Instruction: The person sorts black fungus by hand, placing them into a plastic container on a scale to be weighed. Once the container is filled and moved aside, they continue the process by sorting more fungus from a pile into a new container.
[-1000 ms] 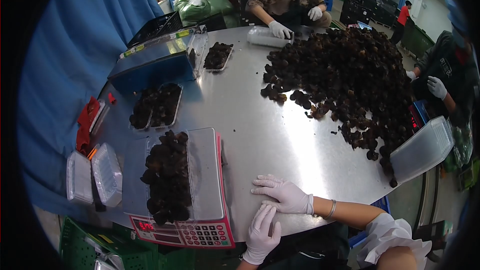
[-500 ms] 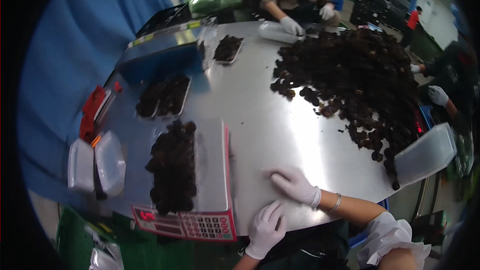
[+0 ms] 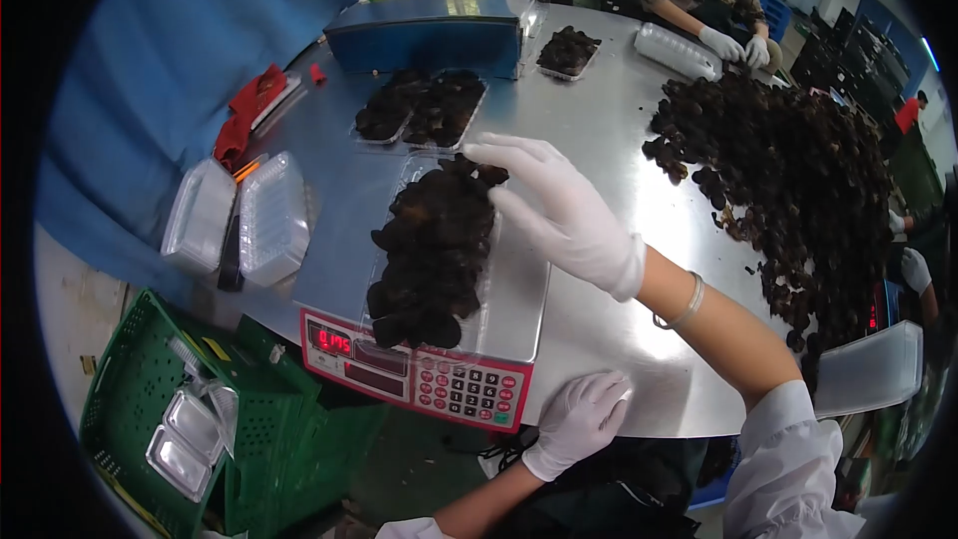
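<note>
My right hand (image 3: 569,215), in a white glove, reaches over the scale with its fingers stretched out and the thumb apart. Its fingertips are right at the upper right corner of a clear plastic tray (image 3: 486,289) heaped with dark, mushroom-like pieces (image 3: 431,250). This tray rests on the platform of a red-framed digital scale (image 3: 349,371), whose red digits are lit. My left hand (image 3: 579,424), also gloved, lies at the table's front edge to the right of the scale, its fingers curled together.
Two more filled trays (image 3: 424,110) stand behind the scale, before a blue-fronted metal box (image 3: 429,40). Empty clear trays (image 3: 274,225) lie left. A large dark pile (image 3: 788,180) covers the table's right side. Across, a person's gloved hands (image 3: 733,45) work. Green crates (image 3: 130,389) stand below left.
My right hand has moved from the tabletop up and left to the tray on the scale. My left hand stays near the front edge. The view has shifted left and down.
</note>
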Tool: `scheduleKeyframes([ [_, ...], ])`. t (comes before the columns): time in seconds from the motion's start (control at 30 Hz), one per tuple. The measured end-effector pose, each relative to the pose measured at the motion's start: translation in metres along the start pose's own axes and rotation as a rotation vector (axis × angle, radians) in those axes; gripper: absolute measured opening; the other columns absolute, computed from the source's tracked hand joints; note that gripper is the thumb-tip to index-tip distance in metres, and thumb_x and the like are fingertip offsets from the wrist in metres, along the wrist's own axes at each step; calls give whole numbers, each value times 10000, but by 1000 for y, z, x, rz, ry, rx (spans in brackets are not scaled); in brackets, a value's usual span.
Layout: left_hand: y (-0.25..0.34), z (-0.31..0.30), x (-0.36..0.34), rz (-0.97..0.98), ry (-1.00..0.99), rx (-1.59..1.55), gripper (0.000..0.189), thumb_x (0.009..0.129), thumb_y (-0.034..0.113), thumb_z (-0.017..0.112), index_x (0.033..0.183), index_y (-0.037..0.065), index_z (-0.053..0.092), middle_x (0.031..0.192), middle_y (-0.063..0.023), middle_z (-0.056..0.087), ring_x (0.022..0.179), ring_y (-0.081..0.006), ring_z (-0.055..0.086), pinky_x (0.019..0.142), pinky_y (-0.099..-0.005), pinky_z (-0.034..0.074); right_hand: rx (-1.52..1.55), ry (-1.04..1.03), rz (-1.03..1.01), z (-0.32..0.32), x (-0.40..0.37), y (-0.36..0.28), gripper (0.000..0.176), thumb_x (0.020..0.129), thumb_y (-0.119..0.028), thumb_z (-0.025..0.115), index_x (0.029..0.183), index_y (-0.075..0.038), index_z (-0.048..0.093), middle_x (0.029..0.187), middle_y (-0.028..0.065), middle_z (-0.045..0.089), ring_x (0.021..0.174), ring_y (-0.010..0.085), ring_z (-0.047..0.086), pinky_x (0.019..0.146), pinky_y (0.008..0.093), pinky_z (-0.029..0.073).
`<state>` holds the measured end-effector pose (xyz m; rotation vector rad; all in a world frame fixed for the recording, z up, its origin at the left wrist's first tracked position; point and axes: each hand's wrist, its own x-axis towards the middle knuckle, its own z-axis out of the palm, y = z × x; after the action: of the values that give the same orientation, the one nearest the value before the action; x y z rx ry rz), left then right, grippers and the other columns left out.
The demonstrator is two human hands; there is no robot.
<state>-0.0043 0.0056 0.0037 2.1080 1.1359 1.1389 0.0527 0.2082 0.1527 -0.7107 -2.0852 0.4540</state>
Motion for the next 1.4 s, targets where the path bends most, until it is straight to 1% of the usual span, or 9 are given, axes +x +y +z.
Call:
scheduleKeyframes([
  [0.17,-3,1,-3,9,-4,-7,274,852,122,700,1120,65,707,1163,-96,686,1059,-291,663,914,-428,532,-347,-219,-185,36,27,3,595,1046,-441,476,1511,-74,418,1564,240,375,1440,428,360,1225,514,236],
  [0.27,-4,2,-6,5,10,-25,281,859,129,694,1134,67,701,1159,-96,683,1060,-296,659,923,-425,529,-376,-484,-106,47,24,13,617,1046,-447,473,1532,-76,390,1560,244,380,1432,440,367,1223,519,237],
  [0.47,-8,3,-9,50,9,-62,296,861,133,695,1151,72,685,1155,-93,668,1038,-291,657,924,-419,529,-70,-237,-162,18,39,-2,462,1027,-348,549,1371,-40,578,1472,306,458,1363,447,455,1153,446,364],
  [0.63,-8,3,-10,64,16,-84,284,866,123,689,1143,60,679,1153,-93,669,1041,-287,657,926,-417,526,190,-77,51,-6,22,-2,367,1036,-258,547,1298,-12,620,1387,207,573,1301,292,546,1095,352,414],
  [0.73,-11,5,-11,70,2,-105,275,872,121,685,1139,54,677,1156,-96,668,1046,-286,656,928,-416,523,434,6,289,-10,6,-4,312,1045,-243,538,1197,-4,670,1166,101,677,1092,162,626,953,292,484],
  [0.83,-10,2,-10,75,-23,-97,276,881,133,685,1145,53,673,1161,-98,666,1053,-284,655,931,-416,520,303,-51,684,-15,-5,-13,278,1046,-237,538,984,-19,698,780,-10,635,637,51,521,600,237,426],
  [1.0,-9,2,-10,78,-24,-77,287,892,153,685,1162,58,667,1168,-94,664,1058,-279,653,935,-416,516,259,-231,753,-8,-26,-11,303,1032,-231,556,871,-14,693,678,12,599,611,60,534,583,247,431],
  [1.23,-8,2,-10,72,-15,-54,289,891,156,684,1165,65,666,1161,-84,660,1044,-278,649,916,-410,517,26,-210,284,16,-31,-43,131,859,-192,738,950,-98,732,814,75,642,711,237,638,673,333,508],
  [1.4,-6,0,-10,82,1,-32,277,889,144,673,1153,59,666,1136,-83,663,1036,-275,648,904,-399,515,-114,-255,-109,44,-18,-52,194,809,-218,761,996,-168,734,843,40,565,851,234,590,788,373,453],
])
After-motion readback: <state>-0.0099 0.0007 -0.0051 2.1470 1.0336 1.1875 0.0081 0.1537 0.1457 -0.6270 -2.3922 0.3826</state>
